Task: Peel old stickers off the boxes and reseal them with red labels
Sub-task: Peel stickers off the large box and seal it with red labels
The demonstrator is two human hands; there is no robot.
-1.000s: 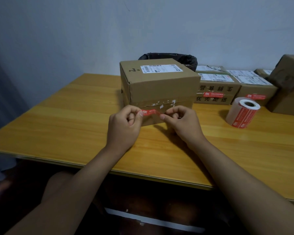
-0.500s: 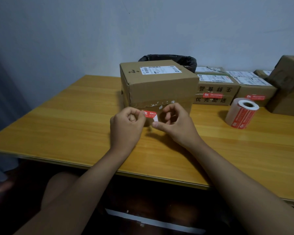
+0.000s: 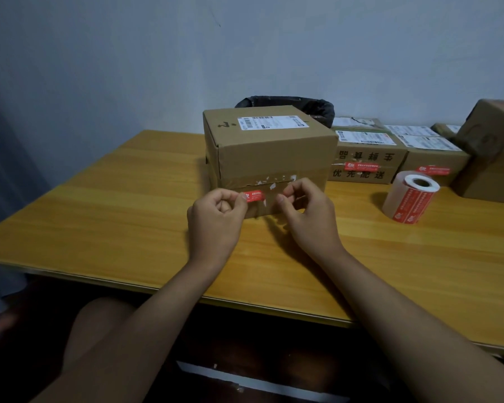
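Observation:
A brown cardboard box (image 3: 274, 152) stands on the wooden table (image 3: 122, 207) with a white shipping label on top. White sticker scraps (image 3: 274, 181) cling along its front seam. My left hand (image 3: 216, 216) pinches the left end of a short red label (image 3: 255, 196), held just in front of the box's lower front. My right hand (image 3: 309, 216) hovers a little to the right of the label with its fingers curled. Nothing shows between its fingertips.
A roll of red labels (image 3: 409, 202) stands to the right. Two low boxes (image 3: 367, 161) (image 3: 434, 162) with red labels on their fronts sit behind it. Larger boxes (image 3: 492, 158) are stacked at the far right. A black-lined bin (image 3: 303, 104) is behind the main box.
The red label was stretched between both hands; now only my left hand holds it. It looks shorter, and my right hand has come away from it.

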